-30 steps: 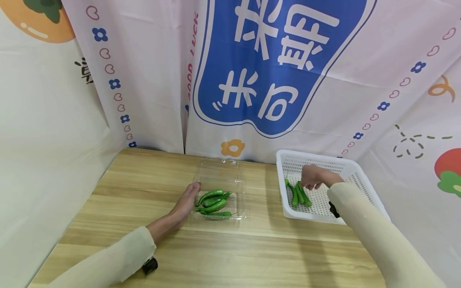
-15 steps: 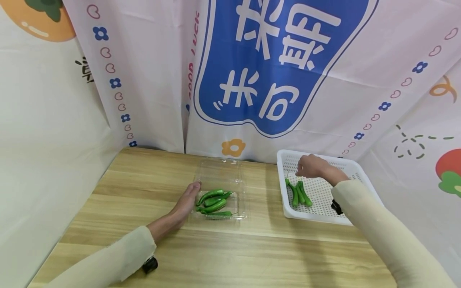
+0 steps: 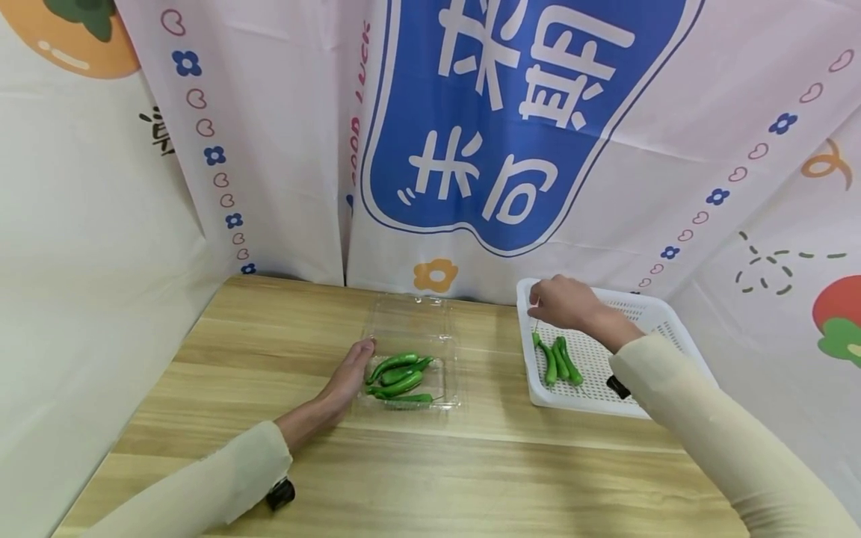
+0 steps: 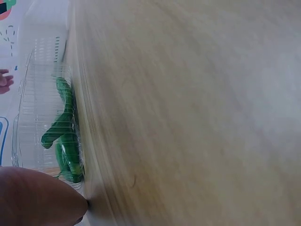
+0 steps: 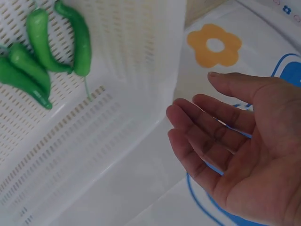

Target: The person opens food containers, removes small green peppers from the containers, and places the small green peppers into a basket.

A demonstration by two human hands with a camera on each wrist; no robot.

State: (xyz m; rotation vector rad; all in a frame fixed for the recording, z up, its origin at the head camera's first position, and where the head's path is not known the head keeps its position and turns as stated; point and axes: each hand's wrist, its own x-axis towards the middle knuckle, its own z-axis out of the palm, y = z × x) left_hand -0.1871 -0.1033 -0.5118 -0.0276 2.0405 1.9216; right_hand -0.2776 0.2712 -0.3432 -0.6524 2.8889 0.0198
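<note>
My left hand [image 3: 347, 378] lies with extended fingers along the left side of a clear plastic clamshell box [image 3: 444, 381], whose lid is tipped back. Several green chili peppers [image 3: 401, 385] lie inside the box; they also show through its wall in the left wrist view. My right hand [image 3: 568, 302] is over the back left corner of a white perforated basket [image 3: 646, 409]. In the right wrist view its fingers [image 5: 200, 127] are loosely bent, the thumb is apart from them and the palm holds nothing. Several more green chili peppers [image 5: 82, 44] lie on the basket floor.
Both containers stand on a wood-grain table [image 3: 430, 478]. A printed cloth backdrop [image 3: 282, 149] hangs right behind them, and white printed sheets close in the left and right sides.
My right hand has risen from beside the peppers in the basket and moved left and back to the basket's far left corner. My left hand, the box and the peppers stay put.
</note>
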